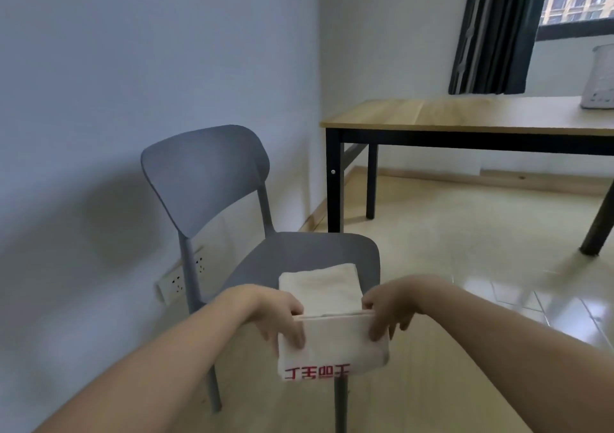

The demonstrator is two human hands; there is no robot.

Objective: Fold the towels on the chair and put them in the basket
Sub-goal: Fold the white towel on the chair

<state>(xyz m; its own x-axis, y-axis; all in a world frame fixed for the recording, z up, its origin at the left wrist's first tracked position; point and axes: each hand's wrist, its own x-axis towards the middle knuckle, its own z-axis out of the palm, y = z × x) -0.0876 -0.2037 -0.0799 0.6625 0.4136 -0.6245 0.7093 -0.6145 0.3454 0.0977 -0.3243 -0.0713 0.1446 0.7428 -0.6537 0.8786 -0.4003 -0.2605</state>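
Both hands held one folded cream towel with red lettering (332, 349) up in front of the grey plastic chair (206, 180), clear of the seat. Left hand (275, 316) pinched the top left corner, fingers curled over the front face; right hand (387, 313) pinched the top right corner the same way. The top edge was pulled taut between them, so the cloth hung flat with the red print upside down at the bottom, probably to keep the layers aligned before the next fold or the carry.

A second cream towel (319, 286), already folded, lay flat on the chair seat just behind the held one, likely parked there while this one got done.

No basket was in view, so where the towels go could not be told. Judged stage: folding nearly finished, nothing binned yet.

Behind: a wooden table with black legs (465, 117), a white object (598, 80) on its far end, a dark curtain (498, 30) by the window, and a wall socket strip (181, 279) behind the chair leg.
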